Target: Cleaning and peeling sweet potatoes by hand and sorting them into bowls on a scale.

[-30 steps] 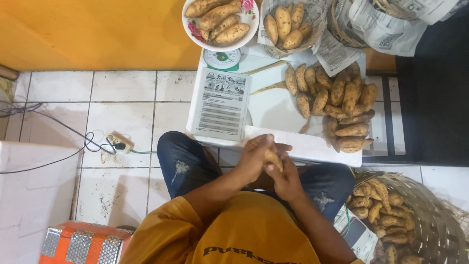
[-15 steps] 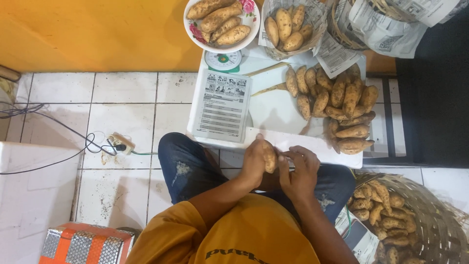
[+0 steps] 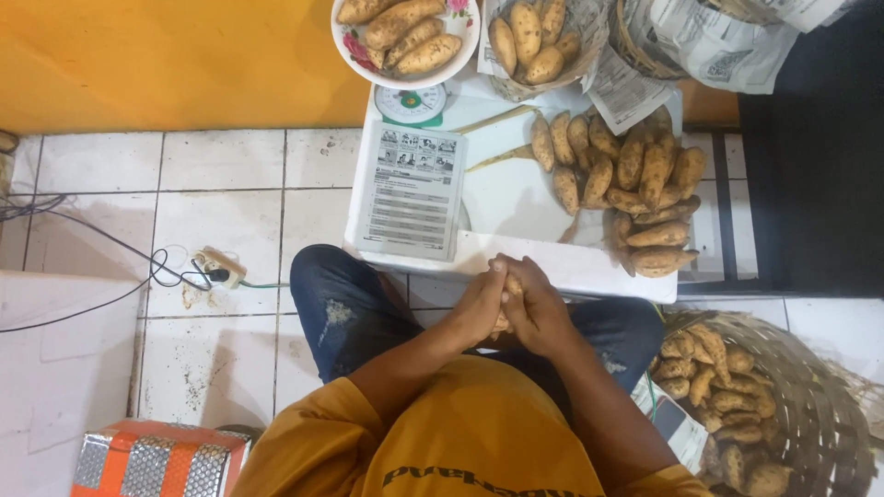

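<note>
My left hand (image 3: 479, 304) and my right hand (image 3: 537, 308) are pressed together over my lap, both wrapped round one small tan sweet potato (image 3: 511, 287); only a sliver of it shows between the fingers. Just beyond the hands is the near edge of a low white table (image 3: 516, 198). On the table lies a heap of sweet potatoes (image 3: 635, 189) to the right and a printed sheet (image 3: 412, 189) to the left.
A kitchen scale (image 3: 412, 103) bearing a floral plate of sweet potatoes (image 3: 405, 32) stands at the table's far end, beside a paper-lined basket (image 3: 539, 37). A woven basket of small sweet potatoes (image 3: 737, 396) sits at my right. A power strip (image 3: 219, 269) with cables lies on the tiled floor, left.
My hands had opened a little with the sweet potato showing in the left one; now both are closed tightly round it again, slightly lower and to the right.
</note>
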